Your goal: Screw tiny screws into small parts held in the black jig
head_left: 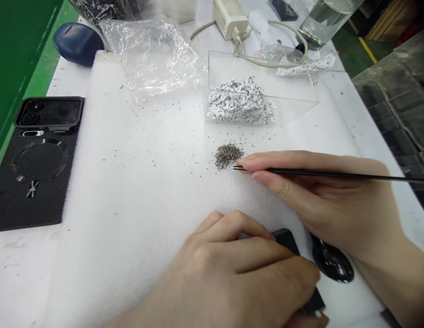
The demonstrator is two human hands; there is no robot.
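Right hand [328,200]: your grip pinches black tweezers [321,173], tips at the pile of tiny metal bits [228,155].
Left hand [239,273]: fingers closed over a black part [287,239] on the foam [136,191].
Writing: none readable.

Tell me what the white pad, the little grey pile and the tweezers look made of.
White pad: soft fibrous foam or felt, matte and fuzzy. Grey pile: tiny glinting grains, likely metal. Tweezers in the right hand: thin, matte black, probably coated metal.
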